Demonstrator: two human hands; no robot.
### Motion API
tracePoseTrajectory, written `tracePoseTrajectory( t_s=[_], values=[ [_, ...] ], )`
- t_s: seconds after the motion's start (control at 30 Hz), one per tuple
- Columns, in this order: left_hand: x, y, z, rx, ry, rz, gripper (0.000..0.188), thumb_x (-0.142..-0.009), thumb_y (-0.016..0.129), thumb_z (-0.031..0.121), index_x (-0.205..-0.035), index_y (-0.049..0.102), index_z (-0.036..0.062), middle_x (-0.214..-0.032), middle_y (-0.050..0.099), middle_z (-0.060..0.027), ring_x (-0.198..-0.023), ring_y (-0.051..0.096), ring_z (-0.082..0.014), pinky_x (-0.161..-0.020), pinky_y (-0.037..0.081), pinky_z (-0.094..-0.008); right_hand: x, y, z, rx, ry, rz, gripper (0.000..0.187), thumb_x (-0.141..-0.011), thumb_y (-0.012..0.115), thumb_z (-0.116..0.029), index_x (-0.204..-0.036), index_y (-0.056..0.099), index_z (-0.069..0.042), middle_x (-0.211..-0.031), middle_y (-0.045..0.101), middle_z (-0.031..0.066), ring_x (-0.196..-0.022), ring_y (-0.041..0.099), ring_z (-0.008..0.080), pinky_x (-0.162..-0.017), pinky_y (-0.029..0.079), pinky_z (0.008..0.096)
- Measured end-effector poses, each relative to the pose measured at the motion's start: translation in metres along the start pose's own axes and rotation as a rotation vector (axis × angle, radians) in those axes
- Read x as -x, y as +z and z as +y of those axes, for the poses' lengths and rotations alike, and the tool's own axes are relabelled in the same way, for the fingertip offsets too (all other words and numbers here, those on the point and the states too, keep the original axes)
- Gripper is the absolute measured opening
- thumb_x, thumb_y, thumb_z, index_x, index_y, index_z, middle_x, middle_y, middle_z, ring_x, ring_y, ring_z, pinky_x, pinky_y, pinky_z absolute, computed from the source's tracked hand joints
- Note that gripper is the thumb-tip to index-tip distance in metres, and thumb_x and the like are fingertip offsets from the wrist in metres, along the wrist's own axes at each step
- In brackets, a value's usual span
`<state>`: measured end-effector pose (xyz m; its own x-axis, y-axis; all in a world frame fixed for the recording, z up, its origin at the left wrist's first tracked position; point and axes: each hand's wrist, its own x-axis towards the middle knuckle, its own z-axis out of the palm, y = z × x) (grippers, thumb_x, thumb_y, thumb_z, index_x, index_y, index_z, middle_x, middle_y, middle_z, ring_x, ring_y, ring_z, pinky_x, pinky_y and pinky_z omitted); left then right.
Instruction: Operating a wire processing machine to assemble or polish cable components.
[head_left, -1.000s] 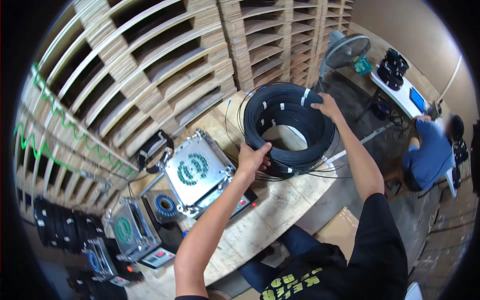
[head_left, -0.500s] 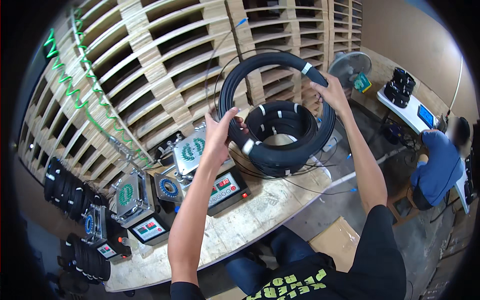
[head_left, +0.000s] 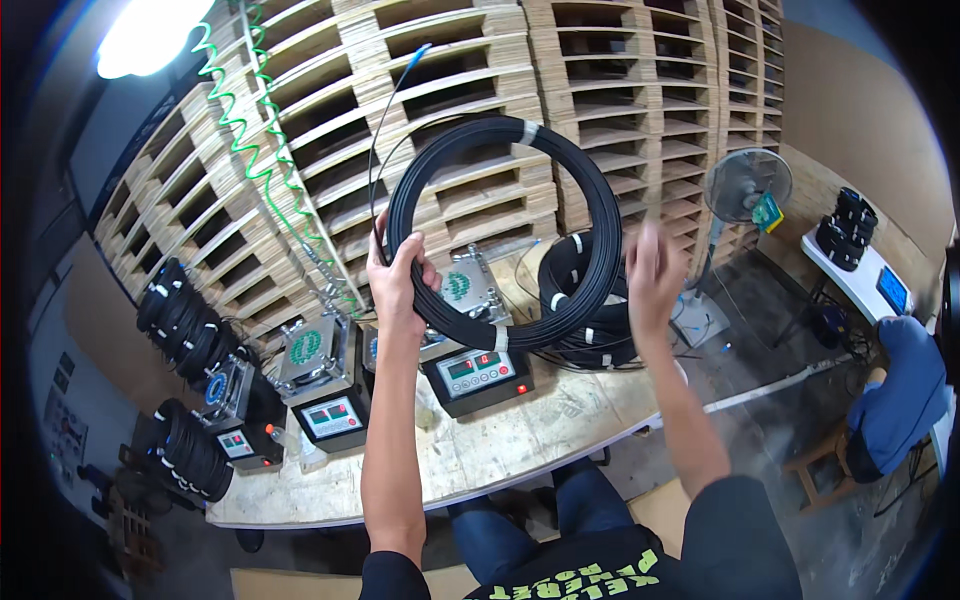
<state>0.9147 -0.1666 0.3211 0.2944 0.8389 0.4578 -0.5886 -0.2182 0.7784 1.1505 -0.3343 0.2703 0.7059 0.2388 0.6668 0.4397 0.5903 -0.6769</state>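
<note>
While off coil edge, right hand

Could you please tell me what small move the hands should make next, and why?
I would probably bring the right hand to the right side of the black cable coil to steady it: only the left hand grips the coil, on its left side, while the right hand, blurred, appears apart from it.
</note>
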Motion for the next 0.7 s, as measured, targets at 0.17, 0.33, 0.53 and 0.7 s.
tracePoseTrajectory(
  t_s=[0.17, 0.33, 0.53, 0.7],
  values=[
    [0.021, -0.031, -0.007, 0.155, 0.045, 0.156, 0.017, -0.092, 0.066, 0.01, -0.106, 0.057, 0.0065, -0.068, 0.047, -0.0002, -0.047, 0.047, -0.0109, -0.041, 0.039, -0.028, 0.133, -0.013, 0.044, -0.024, 0.208, -0.158, 0.041, -0.107, 0.047, -0.041, -0.094, 0.06, -0.004, -0.068, 0.056, 0.0024, -0.056, 0.044, 0.0071, -0.051, 0.035, 0.0255],
    [0.054, -0.053, -0.012, 0.182, 0.059, 0.179, 0.015, -0.093, 0.066, 0.016, -0.095, 0.055, 0.0064, -0.069, 0.048, -0.0005, -0.049, 0.047, -0.0105, -0.044, 0.04, -0.0278, 0.082, 0.003, 0.063, -0.587, 0.542, -0.184, 0.05, -0.106, 0.048, -0.044, -0.135, 0.045, -0.004, -0.085, 0.064, 0.0074, -0.075, 0.067, 0.0142, -0.064, 0.056, 0.0263],
    [0.066, -0.062, -0.002, -0.022, 0.087, 0.262, 0.037, -0.096, 0.067, 0.023, -0.126, 0.048, 0.0119, -0.077, 0.06, -0.0043, -0.053, 0.054, -0.0112, -0.045, 0.045, -0.0261, 0.029, 0.062, 0.057, -0.424, 0.469, -0.086, 0.034, -0.101, 0.061, -0.041, -0.108, 0.048, -0.01, -0.07, 0.054, 0.0012, -0.049, 0.052, 0.0105, -0.043, 0.043, 0.0254],
    [0.045, -0.127, -0.025, -0.367, 0.028, 0.318, 0.041, -0.103, 0.055, 0.044, -0.127, 0.048, 0.0109, -0.077, 0.063, -0.0049, -0.055, 0.058, -0.0109, -0.047, 0.048, -0.0256, 0.029, 0.095, 0.089, -0.331, 0.486, -0.274, 0.033, -0.101, 0.061, -0.041, -0.1, 0.049, -0.01, -0.068, 0.051, -0.0013, -0.049, 0.053, 0.0077, -0.042, 0.042, 0.0227]
  ],
)
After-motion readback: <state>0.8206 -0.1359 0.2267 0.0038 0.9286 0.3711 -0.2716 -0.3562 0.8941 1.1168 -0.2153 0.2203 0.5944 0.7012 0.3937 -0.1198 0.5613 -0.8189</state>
